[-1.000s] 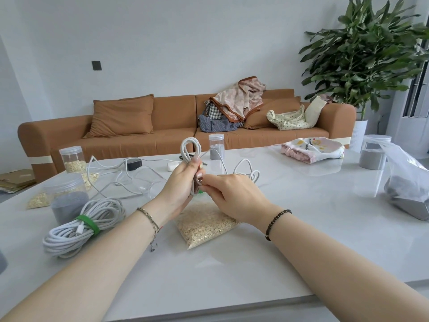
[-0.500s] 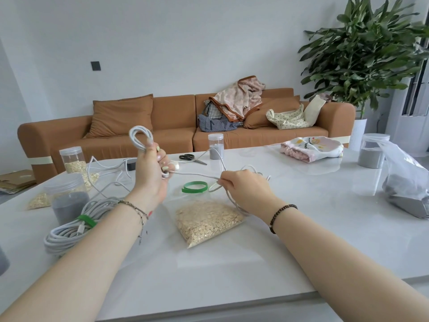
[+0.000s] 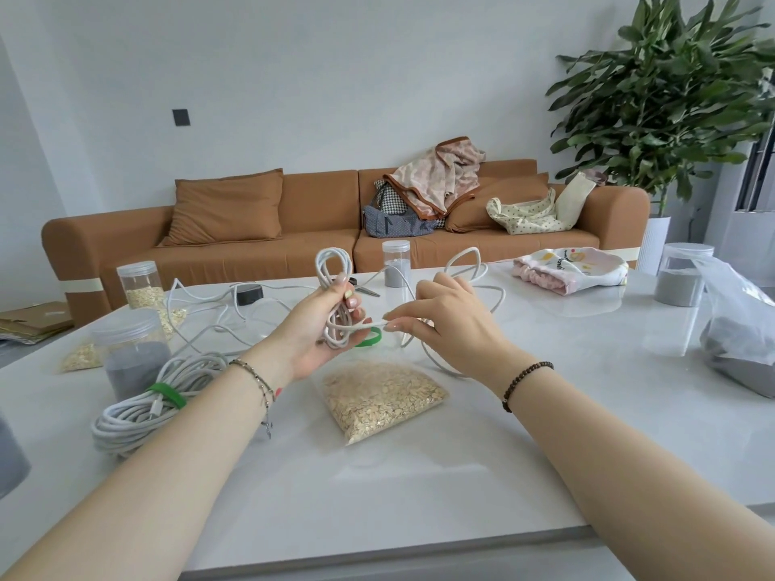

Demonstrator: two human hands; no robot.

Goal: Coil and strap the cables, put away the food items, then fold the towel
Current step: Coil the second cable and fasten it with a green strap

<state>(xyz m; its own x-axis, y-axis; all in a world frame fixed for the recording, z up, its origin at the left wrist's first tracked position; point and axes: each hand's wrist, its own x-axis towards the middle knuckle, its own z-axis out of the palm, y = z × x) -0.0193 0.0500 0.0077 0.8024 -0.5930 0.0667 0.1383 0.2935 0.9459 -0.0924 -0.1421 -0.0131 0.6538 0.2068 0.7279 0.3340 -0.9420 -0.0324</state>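
Left hand [image 3: 318, 333]: fingers clenched round coil [image 3: 325, 272], long axis upright, above bench [image 3: 419, 488] | right hand [image 3: 444, 320]: fingers pinch strand [image 3: 373, 325] crosswise, just right of coil | strap [image 3: 371, 339] on bench behind coil | slack [image 3: 474, 249] trails right-rearward; right hand nearer.

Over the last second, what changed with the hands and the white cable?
The left hand swung left with the cable loops, then came back to centre, keeping its grip. The right hand drew a strand out and now pinches it across the loops. The strapped coil, oat bag and towel stayed put.
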